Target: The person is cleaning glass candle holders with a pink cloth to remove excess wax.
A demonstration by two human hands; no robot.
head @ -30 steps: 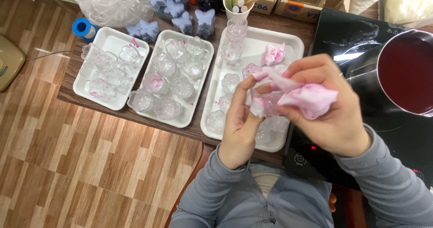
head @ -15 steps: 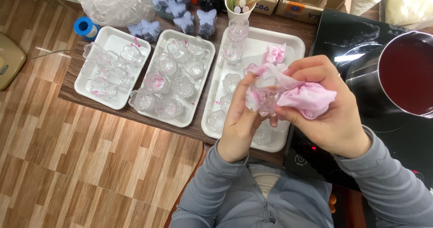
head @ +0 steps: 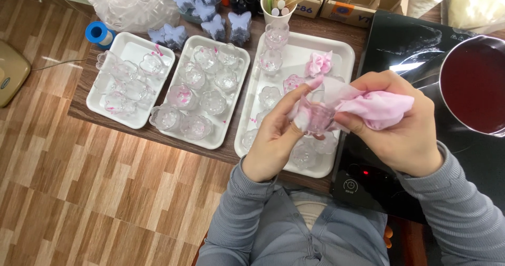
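Observation:
My left hand (head: 273,134) holds a small clear flower-shaped glass cup (head: 314,116) above the right white tray (head: 344,53). My right hand (head: 402,126) grips a crumpled pink tissue (head: 376,108) and presses part of it into the cup. Both hands hover over the tray's near end, where more clear cups (head: 268,95) stand. A second wad of pink tissue (head: 319,63) lies in the tray's far part.
Two more white trays (head: 126,47) (head: 215,139) of clear cups sit to the left. A pot of dark red liquid (head: 473,84) stands on a black cooktop (head: 410,45) at right. Behind are purple butterfly shapes (head: 202,11), a cup of sticks (head: 279,3), cardboard boxes and a blue tape roll (head: 98,33).
My hands have turned the cup and tissue slightly; the tissue sits deeper in the cup. The trays and pot have not moved.

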